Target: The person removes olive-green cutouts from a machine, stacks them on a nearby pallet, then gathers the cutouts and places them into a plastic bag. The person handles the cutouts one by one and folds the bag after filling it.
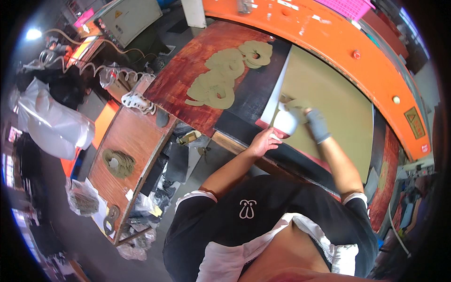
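Observation:
A large olive sheet [336, 89] lies on the black machine bed, over a white layer with a reddish edge. Bare and closed, my left hand [264, 142] pinches at the near left corner, by a rounded white and red patch [285, 123]. Whether that patch is a loose piece or the layer showing through a gap, I cannot tell. My right hand [318, 126] wears a grey glove and is over the sheet, blurred by motion. Its fingertips meet a blurred, curved olive piece [297, 104], which it seems to grip.
Overlapping olive cut-outs [213, 80] lie on the reddish board to the left. An orange machine beam [324, 33] spans the far side. A wooden side table [110, 145] at left holds an olive stack [118, 163]; a plastic bag [82, 197] is beside it.

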{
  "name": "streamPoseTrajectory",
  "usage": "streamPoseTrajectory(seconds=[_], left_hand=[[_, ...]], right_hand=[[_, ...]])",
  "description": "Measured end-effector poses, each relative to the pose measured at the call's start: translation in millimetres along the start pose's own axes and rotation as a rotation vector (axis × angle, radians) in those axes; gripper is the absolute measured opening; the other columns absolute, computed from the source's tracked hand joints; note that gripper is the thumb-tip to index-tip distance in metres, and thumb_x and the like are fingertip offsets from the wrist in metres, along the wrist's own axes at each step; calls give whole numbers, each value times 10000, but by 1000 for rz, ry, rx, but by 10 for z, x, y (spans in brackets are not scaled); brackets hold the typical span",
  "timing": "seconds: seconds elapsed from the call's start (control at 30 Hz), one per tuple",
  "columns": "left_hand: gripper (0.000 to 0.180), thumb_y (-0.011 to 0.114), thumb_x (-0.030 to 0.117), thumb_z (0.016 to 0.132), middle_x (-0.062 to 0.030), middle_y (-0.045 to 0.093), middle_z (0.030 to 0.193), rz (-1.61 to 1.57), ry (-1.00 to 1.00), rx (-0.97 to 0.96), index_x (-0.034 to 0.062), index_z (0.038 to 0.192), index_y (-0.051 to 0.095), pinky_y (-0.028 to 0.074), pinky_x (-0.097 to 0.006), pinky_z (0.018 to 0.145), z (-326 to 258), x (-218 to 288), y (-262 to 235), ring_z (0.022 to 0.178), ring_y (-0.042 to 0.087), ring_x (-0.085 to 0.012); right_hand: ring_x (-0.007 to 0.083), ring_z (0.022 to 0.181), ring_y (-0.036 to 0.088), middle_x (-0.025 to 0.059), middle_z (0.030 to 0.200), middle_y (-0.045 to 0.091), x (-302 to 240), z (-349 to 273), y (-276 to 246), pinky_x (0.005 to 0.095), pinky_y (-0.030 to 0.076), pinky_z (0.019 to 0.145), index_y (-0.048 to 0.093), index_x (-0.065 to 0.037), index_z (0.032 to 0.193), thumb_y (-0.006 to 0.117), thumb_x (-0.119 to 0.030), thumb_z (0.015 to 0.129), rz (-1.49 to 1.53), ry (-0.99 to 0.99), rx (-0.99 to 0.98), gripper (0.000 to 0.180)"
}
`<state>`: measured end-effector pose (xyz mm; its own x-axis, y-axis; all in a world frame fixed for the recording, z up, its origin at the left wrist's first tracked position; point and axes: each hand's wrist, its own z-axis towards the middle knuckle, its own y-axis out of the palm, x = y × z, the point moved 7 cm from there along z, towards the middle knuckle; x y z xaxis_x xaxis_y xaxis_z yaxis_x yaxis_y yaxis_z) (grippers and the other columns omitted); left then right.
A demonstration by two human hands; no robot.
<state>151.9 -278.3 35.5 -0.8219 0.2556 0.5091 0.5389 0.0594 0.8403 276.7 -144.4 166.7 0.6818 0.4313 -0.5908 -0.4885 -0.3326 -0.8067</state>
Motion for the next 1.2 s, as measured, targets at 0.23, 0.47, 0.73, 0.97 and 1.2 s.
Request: streamPoseTrajectory(seconds=[0.23, 0.47, 0.73, 0.97, 1.2], left_hand=[[343, 370, 365, 947, -132, 590, 989, 131, 10, 143, 62, 936, 529, 491, -367, 744, -118, -132, -270, 824, 594, -240], [353, 443, 396, 895, -77, 578, 974, 67, -59, 13, 84, 1030, 535, 474, -317, 703, -104, -197, 32, 764, 546, -192], [340, 494, 379, 873, -51, 574, 973, 37, -72, -71, 109, 1078, 519, 465, -284, 692, -101, -102, 12, 772, 564, -154], [325, 481, 336, 894, -62, 585, 1001, -1, -100, -49, 97, 1110, 520, 465, -266, 684, -83, -129, -5, 795, 587, -158], [303, 469, 317, 909, -53, 586, 976, -18, -94, -66, 98, 1117, 498, 466, -265, 658, -44, -191, -118, 803, 599, -159]], right_hand=[[147, 745, 553, 57, 829, 586, 429, 1340, -1981, 299, 468, 678, 572, -52, 916, 494, -268, 865, 761, 179, 266, 236], [138, 779, 559, 29, 846, 545, -939, 1522, -2466, 276, 478, 703, 530, -49, 1146, 417, -302, 928, 307, -71, 35, 353], [123, 926, 537, 39, 1011, 571, -2234, 2112, -406, 287, 455, 818, 533, -39, 1172, 532, -296, 884, 166, -21, -392, 386], [144, 874, 567, 59, 983, 608, -3256, 2328, 257, 289, 446, 815, 571, -32, 1088, 510, -330, 896, 77, -485, -322, 359], [310, 916, 584, 143, 960, 629, -2379, 1397, 1820, 379, 467, 809, 599, -43, 1046, 489, -230, 863, -568, -865, -190, 284]])
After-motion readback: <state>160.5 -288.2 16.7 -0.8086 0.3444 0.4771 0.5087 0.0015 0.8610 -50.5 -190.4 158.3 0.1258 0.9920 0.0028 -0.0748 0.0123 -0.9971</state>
